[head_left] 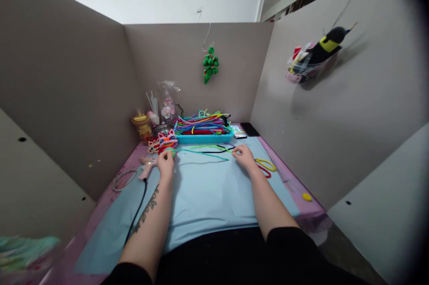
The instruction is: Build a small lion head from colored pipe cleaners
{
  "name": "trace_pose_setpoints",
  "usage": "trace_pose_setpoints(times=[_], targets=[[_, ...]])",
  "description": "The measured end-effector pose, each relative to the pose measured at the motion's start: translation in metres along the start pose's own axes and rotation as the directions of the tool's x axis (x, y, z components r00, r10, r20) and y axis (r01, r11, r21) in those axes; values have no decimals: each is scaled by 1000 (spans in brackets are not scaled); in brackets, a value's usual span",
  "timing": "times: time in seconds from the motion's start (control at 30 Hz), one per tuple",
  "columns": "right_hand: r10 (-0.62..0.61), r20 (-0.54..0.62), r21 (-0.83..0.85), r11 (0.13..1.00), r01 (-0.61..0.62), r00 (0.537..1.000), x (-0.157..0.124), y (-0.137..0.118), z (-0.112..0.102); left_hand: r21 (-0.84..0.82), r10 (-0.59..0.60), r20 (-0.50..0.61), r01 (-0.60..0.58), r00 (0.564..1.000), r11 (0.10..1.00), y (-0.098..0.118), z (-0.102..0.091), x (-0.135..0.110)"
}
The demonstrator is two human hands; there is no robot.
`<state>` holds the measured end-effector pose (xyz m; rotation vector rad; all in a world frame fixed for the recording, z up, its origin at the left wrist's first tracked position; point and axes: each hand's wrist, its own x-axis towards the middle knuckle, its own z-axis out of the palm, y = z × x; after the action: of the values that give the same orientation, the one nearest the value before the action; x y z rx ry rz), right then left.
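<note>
My left hand [166,166] is closed in a pinch at a small round teal piece with a red edge [173,152]. From that piece a long teal pipe cleaner [204,153] stretches to the right, its far end loose above the blue sheet. My right hand [244,156] is also pinched, at the right end of a bright green pipe cleaner [214,146]; whether it grips this strand is hard to make out. A black pipe cleaner [212,152] lies beside the green one. Scissors [266,165] with yellow and red handles lie just right of my right hand.
Behind the hands stands a turquoise tray [204,139] heaped with colourful pipe cleaners. A pink glue gun [148,169] with a black cord lies at left, near a colourful animal-face ornament [168,139]. A yellow cap [306,197] sits at right. Grey partitions [197,93] enclose the table.
</note>
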<state>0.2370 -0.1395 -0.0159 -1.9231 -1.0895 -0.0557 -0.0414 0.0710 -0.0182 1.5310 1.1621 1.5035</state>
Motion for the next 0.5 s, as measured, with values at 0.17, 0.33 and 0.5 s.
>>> trace_pose_setpoints(times=[0.17, 0.33, 0.5], targets=[[-22, 243, -213, 974, 76, 970, -11, -14, -1, -110, -26, -76, 18, 997, 994, 2, 0, 0], [5, 323, -284, 954, 92, 946, -14, -14, 3, -182, -116, -55, 104, 992, 978, 6, -2, -2], [-38, 282, -194, 976, 96, 959, -12, -12, 4, -170, -131, -72, 117, 989, 978, 7, -2, -2]])
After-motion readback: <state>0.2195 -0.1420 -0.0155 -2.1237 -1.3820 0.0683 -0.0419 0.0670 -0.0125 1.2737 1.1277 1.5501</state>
